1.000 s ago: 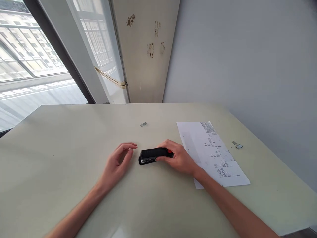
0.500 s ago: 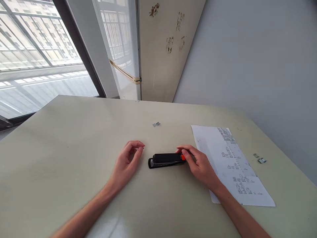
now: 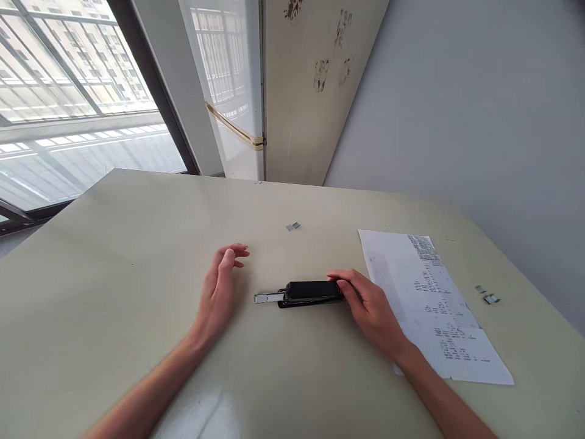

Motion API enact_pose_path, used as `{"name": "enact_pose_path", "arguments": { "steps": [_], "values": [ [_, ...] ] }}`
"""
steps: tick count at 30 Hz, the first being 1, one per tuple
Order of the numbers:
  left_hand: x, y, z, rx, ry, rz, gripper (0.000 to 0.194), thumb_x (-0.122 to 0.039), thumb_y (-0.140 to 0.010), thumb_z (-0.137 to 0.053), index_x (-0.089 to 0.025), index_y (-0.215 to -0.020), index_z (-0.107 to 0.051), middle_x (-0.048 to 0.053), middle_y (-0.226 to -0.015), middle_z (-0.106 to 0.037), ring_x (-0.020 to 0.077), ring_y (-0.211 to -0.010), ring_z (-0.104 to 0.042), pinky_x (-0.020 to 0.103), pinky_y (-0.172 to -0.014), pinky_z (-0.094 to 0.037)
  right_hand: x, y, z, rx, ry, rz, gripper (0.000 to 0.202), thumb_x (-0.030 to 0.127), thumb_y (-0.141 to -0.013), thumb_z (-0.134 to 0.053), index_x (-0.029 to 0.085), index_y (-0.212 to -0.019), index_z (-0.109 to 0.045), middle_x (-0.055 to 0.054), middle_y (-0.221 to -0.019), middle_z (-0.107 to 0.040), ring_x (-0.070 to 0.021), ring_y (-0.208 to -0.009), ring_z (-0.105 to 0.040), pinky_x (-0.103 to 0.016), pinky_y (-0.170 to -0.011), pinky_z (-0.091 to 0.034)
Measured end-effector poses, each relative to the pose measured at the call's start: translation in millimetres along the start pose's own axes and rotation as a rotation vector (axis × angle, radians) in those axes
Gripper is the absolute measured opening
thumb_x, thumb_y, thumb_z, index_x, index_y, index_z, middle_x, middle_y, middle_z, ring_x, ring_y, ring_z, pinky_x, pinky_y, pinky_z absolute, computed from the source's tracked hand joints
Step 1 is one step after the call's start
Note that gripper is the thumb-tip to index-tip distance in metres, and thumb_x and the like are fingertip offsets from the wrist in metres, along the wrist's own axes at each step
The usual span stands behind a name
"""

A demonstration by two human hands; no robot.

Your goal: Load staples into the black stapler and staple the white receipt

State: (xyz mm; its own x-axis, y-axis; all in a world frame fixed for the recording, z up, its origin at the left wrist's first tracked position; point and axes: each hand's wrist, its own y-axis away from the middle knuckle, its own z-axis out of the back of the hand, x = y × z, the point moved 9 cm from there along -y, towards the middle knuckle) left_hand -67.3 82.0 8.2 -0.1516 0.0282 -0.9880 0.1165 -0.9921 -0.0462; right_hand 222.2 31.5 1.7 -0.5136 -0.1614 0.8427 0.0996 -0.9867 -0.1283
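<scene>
A black stapler [image 3: 313, 290] lies on its base on the table, roughly level across my view. Its metal staple tray [image 3: 269, 298] sticks out from the left end. My right hand [image 3: 363, 305] grips the right end between thumb and fingers, hiding that end. To the left of the tray, and apart from it, my left hand [image 3: 219, 286] is raised on its edge with the fingers loosely apart and nothing in them.
A printed sheet of paper [image 3: 388, 268] lies partly beneath my right forearm. Small staple strips rest behind the stapler [image 3: 293, 225], and more staple strips [image 3: 491, 299] lie right of the paper. The pale table [image 3: 114, 335] meets a wall and a fridge [image 3: 311, 134].
The staple tray has slid out of the stapler's left end. My left hand has moved left and its fingers have opened. My right hand stays at the right end, now covering the red part.
</scene>
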Motion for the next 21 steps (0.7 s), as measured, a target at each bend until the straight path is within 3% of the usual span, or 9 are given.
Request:
{"name": "enact_pose_path", "arguments": {
  "steps": [3,6,9,12,15,18,21],
  "values": [
    [3.2,-1.7,-8.4,0.08,0.116,0.024,0.046,-0.056,-0.108,-0.042,-0.021,-0.109,-0.07,0.009,-0.125,-0.071,0.0269,-0.122,-0.063,0.038,-0.102,-0.047,6.7,1.9,-9.2,0.079,0.088,0.066,0.028,0.048,-0.103,-0.06,0.03,-0.123,-0.067,-0.006,-0.116,-0.072,-0.0243,-0.1,-0.065,-0.038,-0.088,-0.054],
    [5.0,0.3,-21.2,0.185,0.23,0.068,0.046,-0.056,-0.107,-0.045,-0.019,-0.103,-0.072,0.011,-0.121,-0.073,0.0277,-0.12,-0.064,0.039,-0.103,-0.048,12.1,2.9,-11.6,0.09,0.106,0.048,0.027,0.051,-0.096,-0.07,0.028,-0.111,-0.07,-0.006,-0.106,-0.072,-0.0249,-0.093,-0.063,-0.038,-0.081,-0.055],
    [7.3,1.2,-25.8,0.208,0.338,0.129,0.041,-0.054,-0.104,-0.055,-0.018,-0.097,-0.072,0.01,-0.111,-0.074,0.0265,-0.113,-0.067,0.037,-0.101,-0.05,5.8,4.7,-12.0,0.097,-0.034,-0.161,0.033,0.058,-0.092,-0.072,0.027,-0.102,-0.071,-0.004,-0.088,-0.067,-0.0213,-0.079,-0.06,-0.034,-0.067,-0.055],
    [9.2,0.2,-26.3,0.184,0.496,0.201,0.032,-0.047,-0.098,-0.067,-0.016,-0.09,-0.073,0.009,-0.1,-0.075,0.0244,-0.103,-0.069,0.036,-0.1,-0.054,-3.2,13.0,-24.5,0.206,-0.309,-0.416,0.041,0.064,-0.087,-0.074,0.025,-0.097,-0.072,0.0,-0.08,-0.062,-0.0173,-0.071,-0.057,-0.029,-0.057,-0.056],
    [17.2,7.1,-39.3,0.205,0.763,0.438,0.027,-0.036,-0.1,-0.064,-0.013,-0.089,-0.073,0.011,-0.096,-0.075,0.0227,-0.095,-0.073,0.035,-0.096,-0.058,-1.8,19.2,-37.1,0.301,-0.535,-0.513,0.045,0.062,-0.081,-0.081,0.022,-0.1,-0.071,-0.001,-0.084,-0.065,-0.0156,-0.069,-0.059,-0.026,-0.05,-0.056],
    [23.8,24.8,-56.3,0.174,1.002,0.735,0.028,-0.028,-0.104,-0.052,-0.009,-0.095,-0.072,0.014,-0.096,-0.074,0.0214,-0.09,-0.075,0.033,-0.088,-0.063,2.8,24.9,-52.2,0.411,-0.706,-0.541,0.055,0.06,-0.084,-0.081,0.021,-0.12,-0.067,-0.005,-0.092,-0.071,-0.0202,-0.077,-0.071,-0.022,-0.042,-0.053],
    [21.6,36.8,-66.0,0.135,1.131,0.858,0.028,-0.024,-0.106,-0.047,-0.007,-0.104,-0.068,0.014,-0.092,-0.071,0.0219,-0.087,-0.075,0.032,-0.081,-0.065,6.5,31.7,-66.5,0.5,-0.85,-0.585,0.058,0.059,-0.09,-0.075,0.018,-0.13,-0.062,-0.009,-0.096,-0.074,-0.0248,-0.087,-0.078,-0.018,-0.038,-0.052]
  ]
}}
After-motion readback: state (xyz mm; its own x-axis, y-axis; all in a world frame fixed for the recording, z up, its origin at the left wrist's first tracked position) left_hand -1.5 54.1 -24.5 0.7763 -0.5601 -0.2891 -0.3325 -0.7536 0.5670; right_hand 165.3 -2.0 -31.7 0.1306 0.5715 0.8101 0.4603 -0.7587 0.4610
